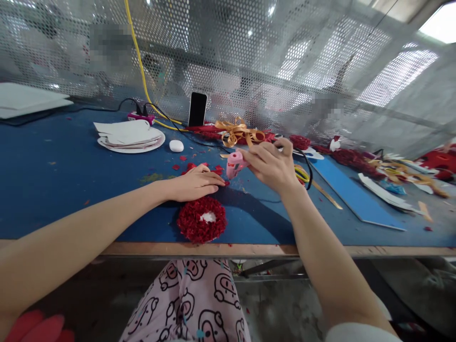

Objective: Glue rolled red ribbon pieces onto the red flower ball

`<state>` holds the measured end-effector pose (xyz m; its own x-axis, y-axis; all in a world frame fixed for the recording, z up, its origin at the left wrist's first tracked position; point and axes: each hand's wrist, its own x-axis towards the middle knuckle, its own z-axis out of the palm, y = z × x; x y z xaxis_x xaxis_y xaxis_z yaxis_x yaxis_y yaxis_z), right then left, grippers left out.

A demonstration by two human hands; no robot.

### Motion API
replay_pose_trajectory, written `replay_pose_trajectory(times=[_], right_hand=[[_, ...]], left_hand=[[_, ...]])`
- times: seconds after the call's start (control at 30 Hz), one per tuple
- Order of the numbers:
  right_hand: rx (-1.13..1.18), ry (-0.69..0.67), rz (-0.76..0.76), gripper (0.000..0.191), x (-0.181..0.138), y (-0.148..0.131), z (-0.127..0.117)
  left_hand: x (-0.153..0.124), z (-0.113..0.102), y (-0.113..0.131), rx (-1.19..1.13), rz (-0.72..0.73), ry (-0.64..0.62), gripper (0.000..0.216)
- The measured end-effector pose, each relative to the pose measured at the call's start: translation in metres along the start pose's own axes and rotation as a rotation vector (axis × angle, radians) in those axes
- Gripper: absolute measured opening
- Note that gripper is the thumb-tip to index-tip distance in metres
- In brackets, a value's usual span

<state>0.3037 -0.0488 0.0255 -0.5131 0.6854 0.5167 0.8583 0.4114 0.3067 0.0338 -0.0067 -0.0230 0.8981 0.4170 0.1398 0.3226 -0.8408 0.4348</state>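
Observation:
My right hand (272, 164) is closed around a pink glue gun (235, 164), raised over the table; part of its body is hidden behind my fingers. My left hand (194, 183) lies low over the tabletop, its fingertips together at a small red scrap (227, 183). More red scraps (190, 167) lie just behind that hand. Directly in front of my left hand, close to the table's front edge, sits a round, ruffled dark red piece (201, 220) with a white spot in the middle.
On the blue table (71, 190) stand a stack of white cutouts (130, 135), a white case (176, 146) and an upright phone (197, 109). Gold ribbon (237, 132) lies behind my hands. Yellow-handled scissors (302, 175) and a blue board (352, 192) are to the right.

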Motion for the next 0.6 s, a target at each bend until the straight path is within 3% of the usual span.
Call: replay_pose_trajectory(times=[0.17, 0.3, 0.37, 0.47, 0.53, 0.6], right_hand=[[-0.078, 0.051, 0.284, 0.038, -0.003, 0.015, 0.021], [-0.014, -0.164, 0.473, 0.031, -0.01, 0.03, 0.044], [0.016, -0.203, 0.524, 0.036, -0.012, 0.032, 0.047], [0.157, -0.123, 0.375, 0.045, -0.008, 0.026, 0.039], [0.384, -0.164, 0.105, 0.03, -0.003, 0.018, 0.033], [0.541, -0.223, -0.062, 0.019, 0.0, 0.007, 0.03]], left_hand=[[0.0, 0.003, -0.005, 0.011, 0.018, 0.013, 0.045], [-0.001, 0.003, -0.006, 0.029, 0.009, 0.014, 0.047], [-0.002, 0.003, -0.006, 0.035, -0.012, 0.01, 0.047], [-0.002, 0.001, -0.005, 0.021, -0.021, 0.008, 0.047], [-0.003, 0.0, -0.003, -0.014, -0.02, 0.018, 0.046], [-0.004, -0.001, -0.002, -0.063, -0.029, 0.048, 0.043]])
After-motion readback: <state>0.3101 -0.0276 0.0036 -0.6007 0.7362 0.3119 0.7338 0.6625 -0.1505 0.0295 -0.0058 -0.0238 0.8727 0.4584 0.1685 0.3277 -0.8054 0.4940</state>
